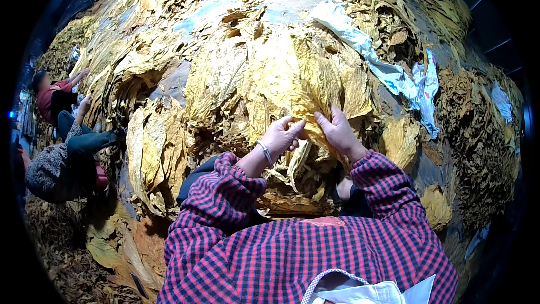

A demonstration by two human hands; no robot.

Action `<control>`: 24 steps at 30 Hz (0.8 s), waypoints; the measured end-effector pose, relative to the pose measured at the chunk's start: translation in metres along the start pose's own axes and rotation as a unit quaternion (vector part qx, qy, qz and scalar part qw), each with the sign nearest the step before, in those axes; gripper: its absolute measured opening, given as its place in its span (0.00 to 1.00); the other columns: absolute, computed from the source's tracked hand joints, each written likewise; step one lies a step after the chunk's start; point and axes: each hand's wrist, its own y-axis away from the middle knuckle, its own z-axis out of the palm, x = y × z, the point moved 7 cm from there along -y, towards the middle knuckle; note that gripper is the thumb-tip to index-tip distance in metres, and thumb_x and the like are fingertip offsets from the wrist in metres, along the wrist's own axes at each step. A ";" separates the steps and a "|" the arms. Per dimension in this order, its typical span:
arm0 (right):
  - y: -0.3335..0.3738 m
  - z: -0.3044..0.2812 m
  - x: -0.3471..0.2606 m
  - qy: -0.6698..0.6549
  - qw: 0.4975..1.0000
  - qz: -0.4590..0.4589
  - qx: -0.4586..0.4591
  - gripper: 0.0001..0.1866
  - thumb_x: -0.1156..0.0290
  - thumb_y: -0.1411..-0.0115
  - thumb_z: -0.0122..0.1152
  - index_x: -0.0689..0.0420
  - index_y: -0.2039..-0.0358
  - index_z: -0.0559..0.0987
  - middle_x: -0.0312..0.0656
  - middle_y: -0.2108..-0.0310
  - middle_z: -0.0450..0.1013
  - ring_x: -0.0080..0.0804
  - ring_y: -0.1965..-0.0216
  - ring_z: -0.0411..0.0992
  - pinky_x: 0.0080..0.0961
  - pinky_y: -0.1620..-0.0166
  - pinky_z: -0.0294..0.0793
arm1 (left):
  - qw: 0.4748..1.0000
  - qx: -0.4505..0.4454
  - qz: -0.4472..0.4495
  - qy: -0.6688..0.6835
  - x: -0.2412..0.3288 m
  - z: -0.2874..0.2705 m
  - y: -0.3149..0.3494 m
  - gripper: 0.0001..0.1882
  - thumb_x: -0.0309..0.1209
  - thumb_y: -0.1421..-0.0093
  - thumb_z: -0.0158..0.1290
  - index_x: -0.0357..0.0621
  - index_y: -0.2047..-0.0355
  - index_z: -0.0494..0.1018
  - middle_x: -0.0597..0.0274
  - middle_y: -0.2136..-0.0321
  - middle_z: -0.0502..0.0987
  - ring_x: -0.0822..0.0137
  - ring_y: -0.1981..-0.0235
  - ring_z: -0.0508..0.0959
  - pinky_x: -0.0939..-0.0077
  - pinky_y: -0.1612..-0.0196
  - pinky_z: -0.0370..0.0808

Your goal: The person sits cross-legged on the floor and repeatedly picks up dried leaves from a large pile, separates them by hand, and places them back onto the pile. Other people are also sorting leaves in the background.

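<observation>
A large yellow dried leaf, by its look a tobacco leaf (306,87), lies fanned out away from me, its narrow gathered end between my hands. My right hand (341,135) is closed round that gathered end, thumb on top. Close by on the left, my left hand (279,138) has its thumb and fingers drawn together at the leaf's edge; what its fingertips hold, if anything, is hidden. Below my hands, pale curled dried leaves (296,166) hang over a darker pile between my legs.
Dried leaves (219,76) heap all around in front. White plastic sheeting (388,70) stretches across the right side, beside dark brown shredded leaves (472,146). Two people sit at left: one in a red top (48,98), another in a patterned head covering (53,171).
</observation>
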 end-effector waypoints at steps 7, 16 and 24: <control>-0.010 -0.013 0.009 -0.131 0.989 0.029 0.070 0.12 0.72 0.40 0.49 0.64 0.58 0.69 0.38 0.64 0.70 0.20 0.64 0.66 0.19 0.59 0.67 | 0.987 0.071 0.141 0.012 0.031 0.012 0.012 0.08 0.31 0.41 0.49 0.42 0.75 0.70 0.73 0.84 0.67 0.84 0.86 0.62 0.90 0.84 0.59; -0.017 -0.061 0.021 -0.146 0.970 0.093 0.171 0.11 0.72 0.40 0.47 0.63 0.58 0.69 0.38 0.63 0.70 0.23 0.63 0.67 0.20 0.57 0.67 | 0.932 0.130 0.138 0.310 0.061 -0.030 0.019 0.06 0.32 0.42 0.50 0.47 0.75 0.69 0.71 0.84 0.69 0.82 0.89 0.62 0.90 0.88 0.55; -0.012 -0.105 -0.002 -0.339 0.918 0.067 0.193 0.09 0.69 0.42 0.53 0.57 0.62 0.70 0.37 0.67 0.71 0.21 0.70 0.70 0.18 0.70 0.72 | 0.670 -0.458 -0.008 -0.584 -0.094 0.034 0.054 0.23 0.45 0.48 0.53 0.42 0.56 0.69 0.51 0.65 0.76 0.58 0.65 0.76 0.67 0.61 0.71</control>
